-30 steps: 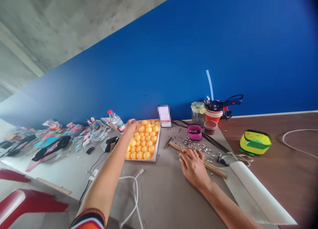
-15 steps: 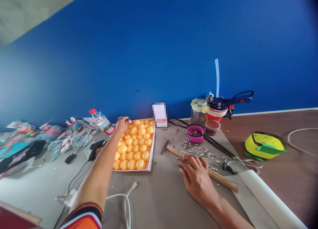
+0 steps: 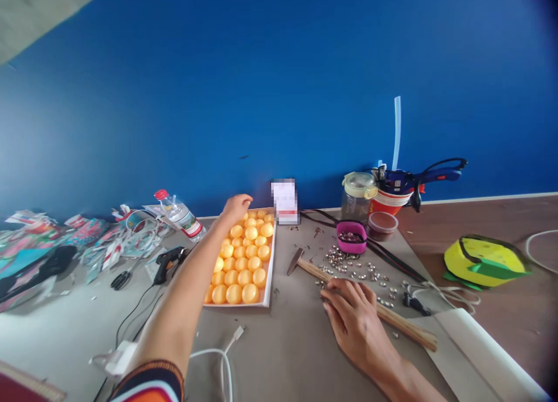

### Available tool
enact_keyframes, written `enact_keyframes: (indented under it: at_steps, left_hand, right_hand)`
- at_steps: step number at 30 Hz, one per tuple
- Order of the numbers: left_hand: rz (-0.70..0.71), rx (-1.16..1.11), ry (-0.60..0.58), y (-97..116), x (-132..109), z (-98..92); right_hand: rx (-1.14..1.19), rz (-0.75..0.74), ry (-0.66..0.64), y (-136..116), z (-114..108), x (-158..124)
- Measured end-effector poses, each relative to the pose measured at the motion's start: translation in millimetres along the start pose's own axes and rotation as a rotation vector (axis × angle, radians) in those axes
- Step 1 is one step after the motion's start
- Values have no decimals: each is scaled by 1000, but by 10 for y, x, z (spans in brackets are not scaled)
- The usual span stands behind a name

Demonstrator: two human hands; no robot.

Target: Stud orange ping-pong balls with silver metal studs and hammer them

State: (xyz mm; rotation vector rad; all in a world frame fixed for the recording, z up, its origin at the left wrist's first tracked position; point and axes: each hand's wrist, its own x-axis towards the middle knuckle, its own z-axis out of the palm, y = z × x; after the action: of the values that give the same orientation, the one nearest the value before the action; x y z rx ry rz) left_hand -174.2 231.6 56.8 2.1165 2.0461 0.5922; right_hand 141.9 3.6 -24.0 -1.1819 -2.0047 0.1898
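Note:
My left hand (image 3: 238, 207) reaches over the far left part of a shallow white-edged tray (image 3: 271, 274) filled with rows of orange balls (image 3: 233, 293). Its fingers are drawn together, and whatever is between them is hidden. On the right, my right hand (image 3: 355, 315) lies over the wooden handle of a hammer (image 3: 309, 268), fingers curled and thumb close to the index fingertip. A small dark bit shows at those fingertips, too small to name. Small shiny metal pieces (image 3: 335, 258) are scattered beyond the hammer, by a purple bowl (image 3: 351, 239) holding more of them.
A phone-like upright panel (image 3: 285, 203) leans at the wall. Behind the bowl stand a lidded jar (image 3: 357, 195) and red cups (image 3: 391, 200) with a blue-handled tool. A bottle (image 3: 181, 216), glue gun (image 3: 168, 263), scissors (image 3: 122, 280) and white cable (image 3: 224, 361) lie leftward. A yellow pouch (image 3: 483, 262) sits right.
My left hand has moved right along the tray's far edge; the shiny round piece seen at its fingertips is now out of sight. My right hand stays over the hammer handle. The view shifted slightly.

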Motion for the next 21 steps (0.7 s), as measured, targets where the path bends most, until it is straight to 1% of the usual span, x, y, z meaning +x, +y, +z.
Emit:
enact_keyframes:
  at_steps: [2,4,8,14,21]
  left_hand:
    - [44,-9,-78,168,43,109]
    - [50,-10,-144,270,56,218]
    - [3,-20,-202,306,47,362]
    - [-53,-133,-168,271,76,408]
    - [-129,-338,-135,201,119,427]
  right_hand:
    - [-10,-5,0,6,-7,5]
    - [-23,-1,-6,13,-15,9]
    - [-19,20,-26,7,-25,20]
    - [-5,15,-32,-21,-9,24]
    - [-15,32,-58,-12,-10,20]
